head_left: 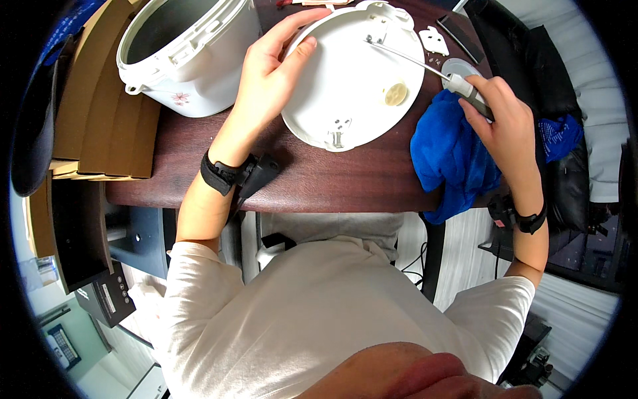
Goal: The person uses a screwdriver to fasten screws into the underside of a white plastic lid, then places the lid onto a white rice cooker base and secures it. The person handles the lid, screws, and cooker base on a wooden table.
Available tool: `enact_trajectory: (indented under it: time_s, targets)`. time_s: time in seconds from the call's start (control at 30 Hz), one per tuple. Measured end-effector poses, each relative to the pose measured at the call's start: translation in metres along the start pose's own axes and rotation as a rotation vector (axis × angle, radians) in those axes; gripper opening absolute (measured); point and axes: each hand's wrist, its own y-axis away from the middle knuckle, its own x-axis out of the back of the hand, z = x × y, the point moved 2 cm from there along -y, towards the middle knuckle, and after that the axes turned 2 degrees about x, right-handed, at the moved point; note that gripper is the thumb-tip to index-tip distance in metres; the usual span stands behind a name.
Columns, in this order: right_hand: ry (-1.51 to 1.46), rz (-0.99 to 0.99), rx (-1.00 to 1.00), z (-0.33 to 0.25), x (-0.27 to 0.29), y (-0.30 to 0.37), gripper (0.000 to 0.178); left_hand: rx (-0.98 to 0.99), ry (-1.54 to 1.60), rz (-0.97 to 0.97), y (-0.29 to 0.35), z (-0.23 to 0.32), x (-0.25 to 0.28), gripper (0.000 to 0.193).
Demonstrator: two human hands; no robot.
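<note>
A white oval lid [325, 86], seemingly a rice cooker's, is tilted up over the dark wooden table [325, 183], its inner side facing me. My left hand [269, 73] grips its left rim, thumb on the inner face and fingers toward the edge. In my right hand [502, 120] is a screwdriver [458, 85] with a white and grey handle. Its long shaft crosses the lid, and the tip meets small dark screws or screw holes near the upper edge. A yellowish round piece [395, 94] sits at the lid's right side.
The white rice cooker body [206, 73] stands open at the far left, beside brown cardboard boxes [109, 106]. A blue cloth [448, 149] hangs over the table's right edge. Beyond the lid lie a small white plate [434, 41], loose screws [435, 60] and a dark flat bar [461, 40].
</note>
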Motion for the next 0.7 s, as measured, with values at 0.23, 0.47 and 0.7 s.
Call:
enact_trajectory:
  time_s: [0.23, 0.47, 0.7]
  targets:
    - [0.038, -0.003, 0.015, 0.0, 0.006, -0.002, 0.031, 0.024, 0.001, 0.018, 0.002, 0.008, -0.004, 0.035]
    - [0.155, -0.012, 0.047, -0.002, 0.016, -0.008, 0.031, 0.027, -0.017, 0.004, 0.003, 0.007, -0.004, 0.035]
    - [0.357, -0.018, 0.193, -0.006, 0.041, -0.027, 0.036, -0.018, -0.038, 0.005, 0.003, 0.012, -0.004, 0.035]
